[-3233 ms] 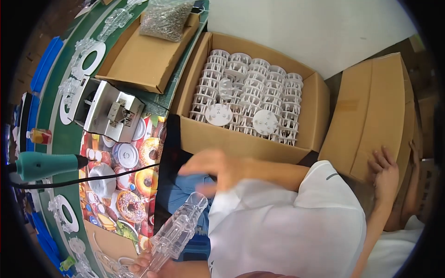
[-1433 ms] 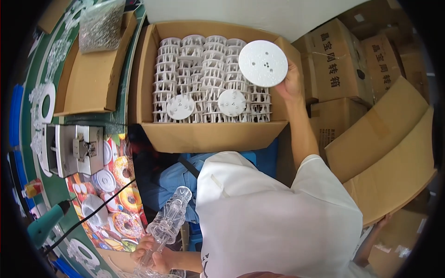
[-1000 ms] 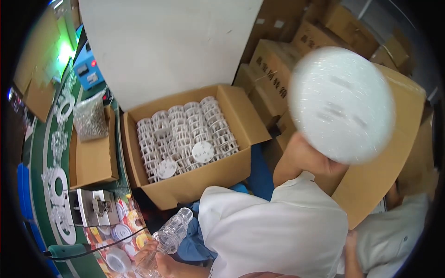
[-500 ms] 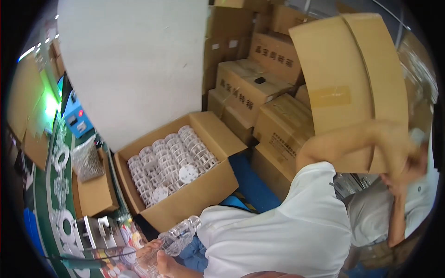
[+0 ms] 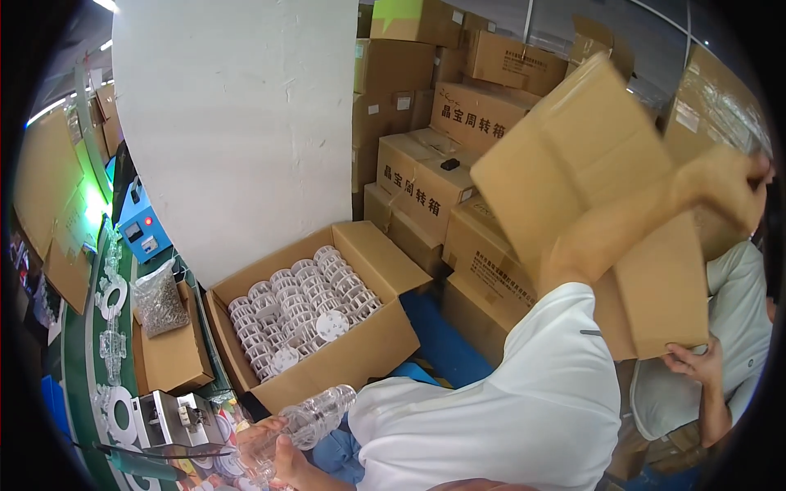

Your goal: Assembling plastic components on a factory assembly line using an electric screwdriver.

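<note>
Clear plastic assembly [image 5: 323, 416], in the head view, lies tilted in the left hand [image 5: 285, 465], whose fingers and thumb are wrapped around its near end, leaving the far end jutting up toward the white sleeve. Right hand [image 5: 743, 186] is stretched far out to the other side, blurred near the rim; whether it is wide, narrow or holding anything, I cannot tell. Its forearm crosses in front of a large cardboard panel [image 5: 565, 151], and below it a co-worker's hand [image 5: 700, 364] grips that panel's lower edge. Just beyond the left hand stands an open carton [image 5: 336, 372] of stacked white plastic parts [image 5: 299, 299]; to that hand's left are a silver fixture [image 5: 164, 421], a teal power driver [image 5: 143, 466] and its black cable [image 5: 196, 452]. With one hand carrying the slick-looking assembly, I judge it could slip if the grip loosens, or knock the carton wall if the body twists. The cable beside the left hand might snag, and the panel, so near the right forearm, could be bumped from the co-worker's grip.
</note>
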Tool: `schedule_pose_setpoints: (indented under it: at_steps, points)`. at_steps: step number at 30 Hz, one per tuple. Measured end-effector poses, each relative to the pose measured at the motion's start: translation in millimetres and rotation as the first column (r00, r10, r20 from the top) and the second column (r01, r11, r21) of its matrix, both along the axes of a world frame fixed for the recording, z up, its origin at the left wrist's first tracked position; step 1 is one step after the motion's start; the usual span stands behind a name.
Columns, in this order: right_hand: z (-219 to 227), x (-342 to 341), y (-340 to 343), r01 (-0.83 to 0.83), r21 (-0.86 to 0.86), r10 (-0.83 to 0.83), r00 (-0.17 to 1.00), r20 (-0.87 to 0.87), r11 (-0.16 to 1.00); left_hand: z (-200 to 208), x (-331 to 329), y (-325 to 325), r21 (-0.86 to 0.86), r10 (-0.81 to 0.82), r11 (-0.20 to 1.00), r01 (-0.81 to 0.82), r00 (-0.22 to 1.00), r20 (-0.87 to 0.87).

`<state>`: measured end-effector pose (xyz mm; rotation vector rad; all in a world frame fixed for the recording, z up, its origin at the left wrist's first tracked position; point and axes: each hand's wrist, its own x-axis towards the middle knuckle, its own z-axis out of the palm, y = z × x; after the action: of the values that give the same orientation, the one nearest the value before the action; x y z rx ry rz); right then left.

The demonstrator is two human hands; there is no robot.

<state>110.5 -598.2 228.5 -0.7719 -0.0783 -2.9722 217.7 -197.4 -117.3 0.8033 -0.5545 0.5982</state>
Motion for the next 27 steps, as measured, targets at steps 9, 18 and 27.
schedule_pose_setpoints:
  at_steps: [9, 18, 27]
  points:
    - [-80, 30, -88, 0.907, 0.316, 0.085, 0.305, -0.949, 0.279, -7, -16, 20, 0.082, 0.154, 0.986, -0.144, 0.978, -0.139]
    - [-207, 232, 134, -0.207, 0.38, 0.329, -0.24, -0.913, 0.902, -6, -47, 21, 0.178, 0.44, 0.896, -0.408, 0.871, -0.219]
    - [-539, 396, 48, -0.298, 0.326, -0.228, -0.944, -0.238, 0.897, -19, -87, 13, 0.342, 0.734, 0.677, -0.651, 0.561, -0.383]
